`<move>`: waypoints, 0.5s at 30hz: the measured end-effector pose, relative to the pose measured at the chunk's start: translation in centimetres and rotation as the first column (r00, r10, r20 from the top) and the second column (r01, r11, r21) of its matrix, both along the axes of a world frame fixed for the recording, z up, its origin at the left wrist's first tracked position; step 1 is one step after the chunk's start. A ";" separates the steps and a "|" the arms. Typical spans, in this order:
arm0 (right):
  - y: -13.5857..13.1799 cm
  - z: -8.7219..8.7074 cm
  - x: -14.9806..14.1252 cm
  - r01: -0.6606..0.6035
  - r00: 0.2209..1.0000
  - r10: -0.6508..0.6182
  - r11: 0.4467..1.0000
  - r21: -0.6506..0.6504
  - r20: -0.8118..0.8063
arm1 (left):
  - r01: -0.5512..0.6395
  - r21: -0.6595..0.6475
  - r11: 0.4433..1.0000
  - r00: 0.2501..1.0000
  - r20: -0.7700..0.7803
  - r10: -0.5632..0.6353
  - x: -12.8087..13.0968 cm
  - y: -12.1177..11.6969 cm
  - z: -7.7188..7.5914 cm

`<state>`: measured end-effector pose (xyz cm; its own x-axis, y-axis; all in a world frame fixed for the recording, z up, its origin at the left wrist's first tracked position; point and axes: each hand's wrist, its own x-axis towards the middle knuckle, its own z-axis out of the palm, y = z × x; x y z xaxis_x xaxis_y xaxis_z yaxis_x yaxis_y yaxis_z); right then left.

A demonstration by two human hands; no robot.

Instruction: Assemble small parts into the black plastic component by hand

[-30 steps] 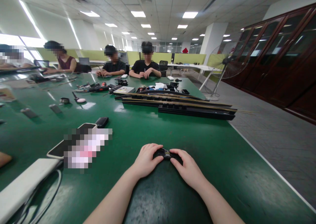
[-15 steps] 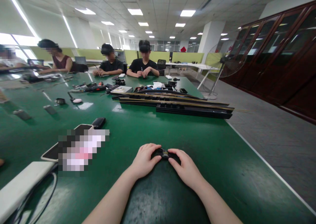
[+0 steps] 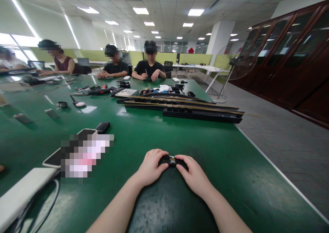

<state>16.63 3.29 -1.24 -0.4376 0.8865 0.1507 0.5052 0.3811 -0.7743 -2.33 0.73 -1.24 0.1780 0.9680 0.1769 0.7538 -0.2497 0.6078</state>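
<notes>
Low over the green table (image 3: 205, 140), both of my hands close on one small black rounded object (image 3: 172, 161). A pale, shiny part shows in its middle; its exact kind cannot be made out. My left hand (image 3: 153, 166) grips the left end between thumb and fingers. At the right end, my right hand (image 3: 192, 173) pinches it the same way. The fingers cover both ends of the object. Left of my hands lies a phone (image 3: 52, 159) with a light edge, partly blurred out.
A white box-like device (image 3: 25, 192) with cables lies at the lower left. Long black strips (image 3: 203, 115) with thin brass-coloured rods stretch across the table ahead. Two grey cylinders, one a near cylinder (image 3: 22, 118), stand left. Several people sit beyond; a fan (image 3: 232, 61) stands right.
The black object is tilted slightly, and its shiny middle shows more clearly. My hands stay in nearly the same place. Across the table, a person's hands have moved apart.
</notes>
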 end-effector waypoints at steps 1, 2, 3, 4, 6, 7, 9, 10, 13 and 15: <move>0.0 0.0 0.0 0.003 1.000 -0.003 1.000 -0.002 -0.003 | 0.001 0.005 1.000 1.000 0.005 -0.001 0.0 0.0 0.0; 0.0 0.0 0.0 0.004 1.000 -0.004 1.000 -0.004 -0.006 | 0.010 0.005 1.000 1.000 0.011 -0.010 0.0 0.0 0.0; 0.0 0.0 0.0 0.005 1.000 -0.005 1.000 -0.005 -0.008 | 0.009 0.013 1.000 1.000 0.015 -0.009 0.0 0.0 0.0; 0.0 0.0 0.0 0.005 1.000 -0.005 1.000 -0.005 -0.010 | 0.012 0.015 1.000 1.000 0.018 -0.012 0.0 0.0 0.0; 0.0 0.0 -0.1 0.010 1.000 -0.010 1.000 0.000 -0.013 | 0.015 0.019 1.000 1.000 0.020 -0.015 -0.1 0.0 -0.1; 0.0 0.1 -0.1 0.018 1.000 -0.018 1.000 0.005 -0.014 | 0.017 0.019 1.000 1.000 0.020 -0.018 -0.1 0.0 -0.1; -0.1 0.2 -0.2 0.038 0.999 -0.038 0.999 0.013 -0.012 | 0.020 0.016 1.000 1.000 0.018 -0.021 -0.2 0.0 -0.1; -0.1 0.2 -0.2 0.046 0.999 -0.046 0.999 0.014 -0.009 | 0.021 0.015 1.000 1.000 0.017 -0.021 -0.2 -0.1 -0.1; -0.1 0.3 -0.2 0.053 0.999 -0.053 0.999 0.010 0.002 | 0.022 0.011 1.000 1.000 0.012 -0.022 -0.3 -0.1 -0.2; -0.1 0.3 -0.2 0.052 0.999 -0.052 0.999 0.015 0.004 | 0.028 0.000 1.000 1.000 0.007 -0.028 -0.3 -0.1 -0.2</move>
